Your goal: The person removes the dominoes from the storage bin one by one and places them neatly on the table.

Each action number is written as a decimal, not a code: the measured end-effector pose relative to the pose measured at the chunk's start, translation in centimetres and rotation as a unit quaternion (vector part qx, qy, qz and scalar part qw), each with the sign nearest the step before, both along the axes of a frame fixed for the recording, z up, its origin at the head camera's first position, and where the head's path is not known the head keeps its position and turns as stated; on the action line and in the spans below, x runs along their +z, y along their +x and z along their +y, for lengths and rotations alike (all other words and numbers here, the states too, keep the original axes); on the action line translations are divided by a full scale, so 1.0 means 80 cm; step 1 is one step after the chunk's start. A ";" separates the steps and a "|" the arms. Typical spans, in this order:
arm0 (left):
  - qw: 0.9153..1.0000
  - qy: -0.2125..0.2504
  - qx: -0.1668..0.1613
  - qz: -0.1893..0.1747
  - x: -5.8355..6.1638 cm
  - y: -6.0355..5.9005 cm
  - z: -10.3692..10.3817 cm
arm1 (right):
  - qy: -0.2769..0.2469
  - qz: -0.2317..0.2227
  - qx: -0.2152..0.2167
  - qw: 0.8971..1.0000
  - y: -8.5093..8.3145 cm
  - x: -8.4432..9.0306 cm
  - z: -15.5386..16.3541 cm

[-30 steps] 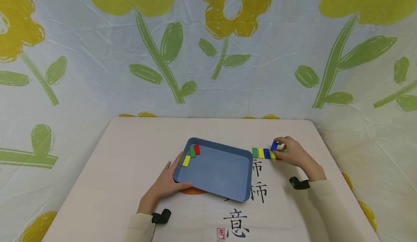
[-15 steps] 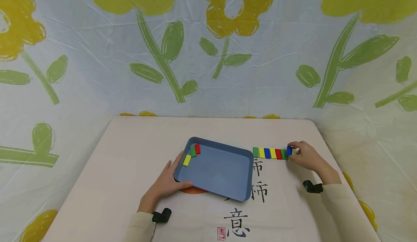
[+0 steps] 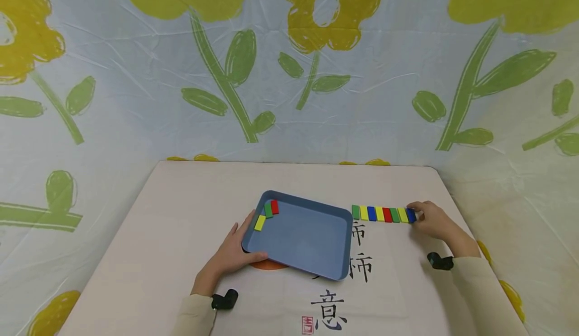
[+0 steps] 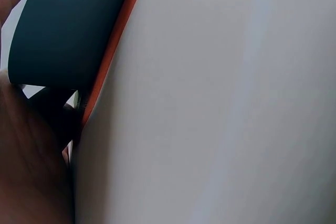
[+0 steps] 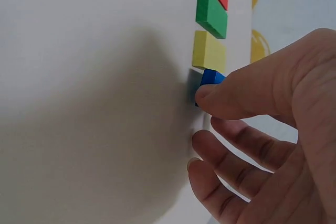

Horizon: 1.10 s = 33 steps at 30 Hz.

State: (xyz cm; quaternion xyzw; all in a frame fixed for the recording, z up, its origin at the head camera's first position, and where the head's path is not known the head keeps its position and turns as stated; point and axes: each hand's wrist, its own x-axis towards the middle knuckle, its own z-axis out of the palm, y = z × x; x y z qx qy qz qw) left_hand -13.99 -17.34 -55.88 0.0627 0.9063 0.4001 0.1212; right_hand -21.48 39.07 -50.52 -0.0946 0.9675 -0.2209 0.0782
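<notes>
My left hand [image 3: 231, 251] grips the near left corner of a blue-grey tray [image 3: 300, 240], thumb at the near rim and fingers along its left side. Inside the tray lie a red block [image 3: 275, 207], a green block [image 3: 269, 210] and a yellow block [image 3: 260, 223]. To the right of the tray, my right hand [image 3: 438, 223] pinches a blue block [image 5: 211, 77] at the right end of a row of coloured blocks. In the right wrist view this block is partly hidden by the thumb, close to a yellow block [image 5: 208, 51].
The row, with a green block [image 3: 356, 212] at its left end, runs right from the tray's edge. A cloth with black characters [image 3: 328, 310] lies on the pale table [image 3: 199, 190]. Behind the table hangs a flower-patterned curtain [image 3: 362, 125].
My right hand has moved right along the row with the blue block and lowered it at the right end, beside a yellow block. My left hand stays at the tray.
</notes>
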 end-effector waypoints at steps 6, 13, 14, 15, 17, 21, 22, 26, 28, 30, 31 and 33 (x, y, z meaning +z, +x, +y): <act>1.000 0.003 0.002 -0.001 0.000 0.001 0.000 | -0.003 -0.014 0.001 1.000 -0.004 -0.009 0.004; 1.000 0.004 0.004 0.000 -0.001 0.001 -0.001 | 0.001 -0.003 0.002 1.000 -0.005 -0.011 0.005; 1.000 0.004 0.004 0.000 -0.001 0.001 -0.001 | 0.002 -0.003 0.003 1.000 -0.005 -0.011 0.005; 1.000 0.003 0.004 0.001 -0.001 0.001 -0.001 | 0.003 -0.003 0.003 1.000 -0.006 -0.010 0.005; 1.000 0.003 0.003 0.001 -0.001 0.001 -0.001 | 0.006 -0.004 0.001 1.000 -0.006 -0.009 0.005; 1.000 0.005 0.002 0.000 0.000 0.002 -0.001 | 0.006 0.000 -0.001 1.000 -0.007 0.001 0.000; 1.000 0.004 0.002 0.000 0.000 0.002 -0.002 | 0.005 0.002 -0.002 1.000 -0.008 0.005 -0.003; 1.000 0.005 0.002 0.002 -0.001 0.002 -0.002 | 0.001 0.020 0.011 1.000 -0.014 0.021 -0.027; 1.000 0.004 0.003 0.002 -0.001 0.001 -0.002 | -0.002 0.026 0.018 1.000 -0.018 0.029 -0.046; 1.000 0.004 0.004 0.002 -0.001 0.001 -0.002 | -0.003 0.029 0.026 0.999 -0.022 0.035 -0.067; 1.000 0.004 0.004 0.001 -0.001 0.001 -0.001 | -0.006 0.030 0.030 0.999 -0.024 0.038 -0.077; 1.000 0.002 0.005 0.001 -0.001 0.001 0.000 | -0.012 0.032 0.041 0.999 -0.027 0.042 -0.100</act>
